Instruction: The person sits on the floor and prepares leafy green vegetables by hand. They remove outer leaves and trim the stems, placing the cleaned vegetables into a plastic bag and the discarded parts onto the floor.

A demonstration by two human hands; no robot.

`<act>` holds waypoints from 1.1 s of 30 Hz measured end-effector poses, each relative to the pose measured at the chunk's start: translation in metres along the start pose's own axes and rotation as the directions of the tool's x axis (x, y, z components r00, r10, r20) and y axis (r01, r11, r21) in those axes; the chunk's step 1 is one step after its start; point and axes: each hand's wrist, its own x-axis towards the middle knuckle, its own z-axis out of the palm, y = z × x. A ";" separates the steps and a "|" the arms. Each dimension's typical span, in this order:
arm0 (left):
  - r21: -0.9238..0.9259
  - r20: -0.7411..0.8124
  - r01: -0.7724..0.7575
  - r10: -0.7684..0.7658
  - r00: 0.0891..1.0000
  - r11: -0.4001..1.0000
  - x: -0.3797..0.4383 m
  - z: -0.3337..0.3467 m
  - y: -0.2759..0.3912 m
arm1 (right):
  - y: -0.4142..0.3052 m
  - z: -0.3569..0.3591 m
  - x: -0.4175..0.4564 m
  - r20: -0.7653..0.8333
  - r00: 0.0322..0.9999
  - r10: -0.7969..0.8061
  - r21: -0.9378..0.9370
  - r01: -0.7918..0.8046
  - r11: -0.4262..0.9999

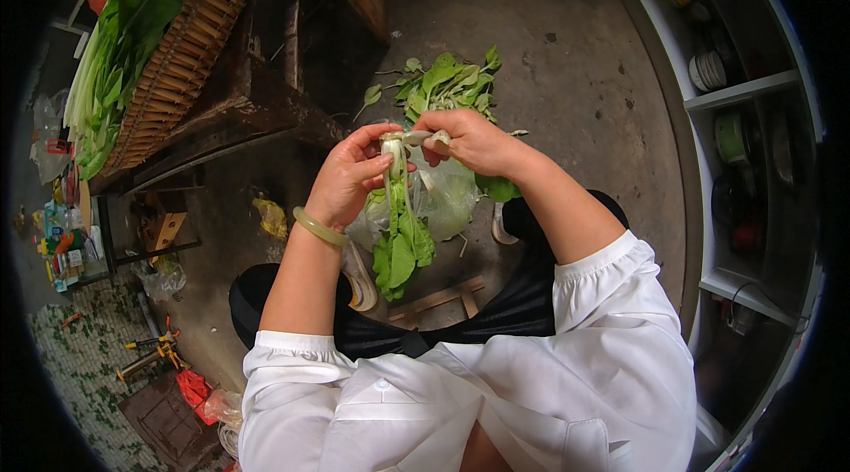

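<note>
My left hand (355,170), with a pale bangle at its wrist, holds a leafy green vegetable (402,239) by its whitish stalks, the leaves hanging down towards my lap. The fingers of my right hand (458,140) grip a pale stalk at the upper, base end of the same vegetable; whether it is still joined there I cannot tell. Below and behind both hands lies a clear plastic bag (448,196), partly hidden by them. Just beyond the hands, a heap of loose green leaves (445,83) rests on the concrete floor.
A woven basket (176,73) on a worn wooden table (232,100) at the upper left holds long leafy greens (123,67). Shelves with bowls (707,70) and pots stand along the right. A yellow wrapper (270,218) lies on the floor to the left. Wooden bars (441,297) show between my legs.
</note>
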 end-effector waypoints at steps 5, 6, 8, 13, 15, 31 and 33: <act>-0.018 -0.017 -0.019 0.018 1.000 1.000 0.002 -0.002 0.000 | -0.003 0.007 0.001 -0.124 0.992 -0.023 0.020 0.026 0.999; -0.025 -0.018 -0.020 0.019 1.000 0.999 0.002 -0.002 0.000 | -0.004 0.010 0.000 -0.164 0.986 -0.008 0.040 0.015 0.999; -0.037 -0.019 -0.004 0.003 1.000 0.999 0.001 -0.001 0.002 | -0.006 0.009 -0.001 -0.142 0.990 -0.014 0.156 0.036 0.987; 0.021 -0.017 0.069 -0.069 0.997 0.997 0.005 -0.011 -0.014 | -0.022 0.010 -0.004 -0.243 0.969 -0.049 0.462 0.160 0.872; -0.005 0.001 0.084 -0.084 0.996 0.996 0.005 -0.012 -0.017 | -0.028 0.002 -0.006 -0.335 0.941 -0.046 0.524 0.226 0.821; -0.249 0.032 -0.063 0.073 0.997 0.966 0.003 -0.004 -0.010 | -0.003 0.027 0.005 -0.214 0.977 -0.018 0.050 0.029 0.998; -0.202 0.000 -0.038 0.039 0.999 0.979 0.002 -0.002 -0.009 | 0.001 0.025 0.007 -0.182 0.983 -0.008 -0.011 0.006 1.000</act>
